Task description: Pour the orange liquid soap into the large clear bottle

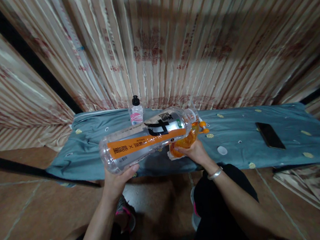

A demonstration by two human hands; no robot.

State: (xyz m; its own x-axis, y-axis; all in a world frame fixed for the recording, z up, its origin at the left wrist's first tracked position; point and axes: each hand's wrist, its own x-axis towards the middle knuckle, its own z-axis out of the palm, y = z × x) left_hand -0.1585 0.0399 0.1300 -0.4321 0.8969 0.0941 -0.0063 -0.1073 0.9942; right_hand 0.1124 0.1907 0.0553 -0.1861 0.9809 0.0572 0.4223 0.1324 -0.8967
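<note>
My left hand (119, 182) supports a large clear plastic bottle (146, 131) with an orange, grey and black label from below, near its base. The bottle lies nearly level, its neck pointing right. Under and beside that neck, my right hand (195, 150) is closed around a smaller clear container (186, 142) with orange liquid in it. The large bottle's mouth overlaps the container's top; whether they touch, I cannot tell. Something white like tissue (175, 156) shows under the container. Just right of it is a small orange plastic piece (203, 126).
A small squeeze bottle (136, 113) with a black cap stands at the back of the cloth-covered bench (237, 125). A white round cap (222, 150) lies right of my right hand, and a dark phone (270, 136) lies further right. Striped curtain (167, 44) hangs behind.
</note>
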